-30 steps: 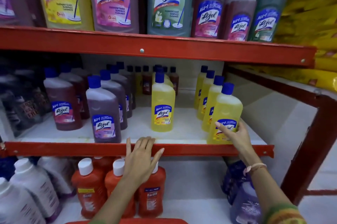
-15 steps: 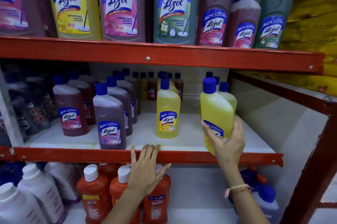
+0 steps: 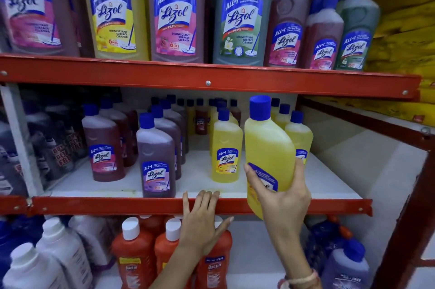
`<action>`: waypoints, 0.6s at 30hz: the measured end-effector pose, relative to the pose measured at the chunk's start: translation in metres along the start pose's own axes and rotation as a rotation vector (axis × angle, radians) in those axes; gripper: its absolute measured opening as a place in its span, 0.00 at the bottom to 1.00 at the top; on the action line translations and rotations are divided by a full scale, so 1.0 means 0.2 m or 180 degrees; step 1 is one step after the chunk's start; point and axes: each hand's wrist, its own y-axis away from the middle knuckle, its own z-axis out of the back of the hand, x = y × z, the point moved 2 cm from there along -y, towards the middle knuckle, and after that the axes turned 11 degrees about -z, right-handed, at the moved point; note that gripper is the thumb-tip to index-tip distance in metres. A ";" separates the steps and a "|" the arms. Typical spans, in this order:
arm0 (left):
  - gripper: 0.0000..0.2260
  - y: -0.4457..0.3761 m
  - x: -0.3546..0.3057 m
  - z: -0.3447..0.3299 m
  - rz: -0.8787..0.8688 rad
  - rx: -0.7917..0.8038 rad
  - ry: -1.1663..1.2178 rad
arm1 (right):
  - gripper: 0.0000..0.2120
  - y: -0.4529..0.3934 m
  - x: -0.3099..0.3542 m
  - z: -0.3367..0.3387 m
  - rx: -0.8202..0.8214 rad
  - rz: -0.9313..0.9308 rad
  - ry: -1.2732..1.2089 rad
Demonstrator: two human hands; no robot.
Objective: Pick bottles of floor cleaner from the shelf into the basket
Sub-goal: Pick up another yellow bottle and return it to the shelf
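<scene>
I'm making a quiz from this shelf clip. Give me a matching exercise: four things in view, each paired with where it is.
Things:
1. yellow bottle
2. left hand
3. purple bottle
4. orange bottles

Places:
A. bottom shelf
B. resting on the middle shelf's red edge
C. gripped in the right hand
D. standing at the middle shelf's front

Pairs: 1-C, 2-B, 3-D, 4-A

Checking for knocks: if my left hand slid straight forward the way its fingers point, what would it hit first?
Probably nothing at once: the left hand points over the shelf edge into the gap between the purple bottle and yellow bottle; depth unclear.
</scene>
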 end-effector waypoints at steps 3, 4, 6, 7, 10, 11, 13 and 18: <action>0.32 0.00 0.00 0.00 -0.0013 0.0041 0.0005 | 0.30 -0.07 -0.02 0.00 0.0887 -0.0671 -0.1028; 0.32 0.00 0.00 0.00 -0.0020 0.0046 0.0005 | 0.32 -0.09 -0.03 0.00 0.1126 -0.0880 -0.1255; 0.32 0.00 0.01 0.00 -0.0055 0.0053 0.0035 | 0.37 -0.12 -0.06 0.00 0.1446 -0.1211 -0.1529; 0.32 0.00 0.01 -0.01 -0.0069 0.0060 0.0051 | 0.40 -0.14 -0.07 -0.01 0.1589 -0.1326 -0.1670; 0.33 0.00 0.02 0.00 -0.0082 0.0096 0.0058 | 0.42 -0.17 -0.10 -0.02 0.2100 -0.1389 -0.2131; 0.34 0.00 0.02 0.00 -0.0080 0.0112 0.0063 | 0.41 -0.18 -0.10 -0.02 0.2288 -0.1417 -0.2295; 0.33 0.00 0.02 -0.01 -0.0082 0.0121 0.0063 | 0.44 -0.19 -0.10 -0.02 0.2644 -0.1552 -0.2630; 0.29 0.01 0.03 -0.03 -0.0112 0.0050 0.0007 | 0.31 -0.26 -0.12 0.01 0.3322 -0.1202 -0.2782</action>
